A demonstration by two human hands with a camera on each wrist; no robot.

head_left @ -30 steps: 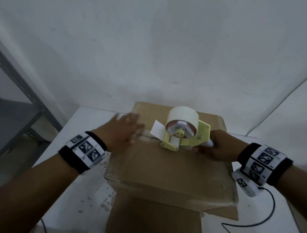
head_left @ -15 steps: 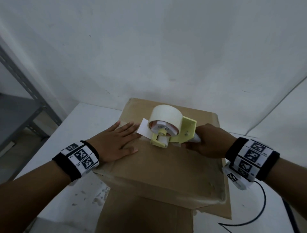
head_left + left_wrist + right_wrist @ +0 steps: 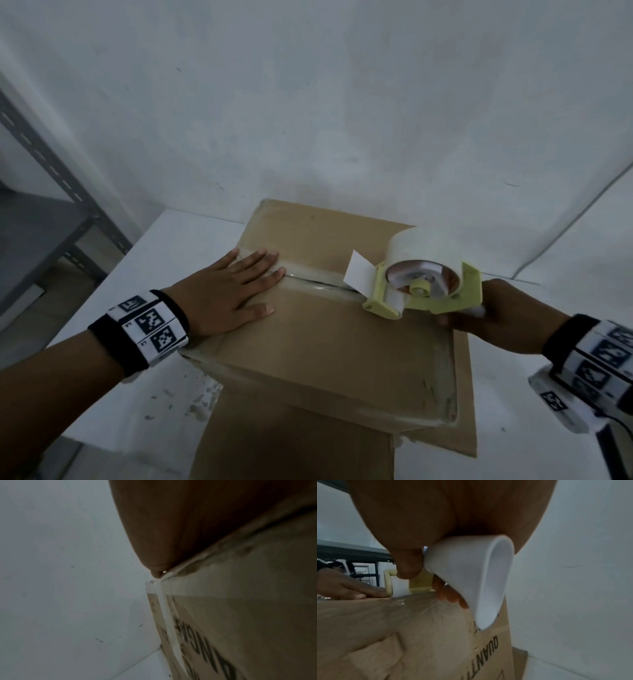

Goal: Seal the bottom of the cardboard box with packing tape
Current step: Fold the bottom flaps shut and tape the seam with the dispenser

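The cardboard box (image 3: 329,342) sits bottom-up on the white surface (image 3: 144,394). Left hand (image 3: 226,294) lies flat on the taped seam's start; right hand (image 3: 493,315) grips the tape dispenser (image 3: 424,284) mid-seam. Likely next: draw it to the box's right edge, then cut.

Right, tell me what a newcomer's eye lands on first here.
The pale yellow tape dispenser with its big roll, gripped by the right hand, sits on the right part of the cardboard box. The left hand lies flat on the taped seam at the box's left end.
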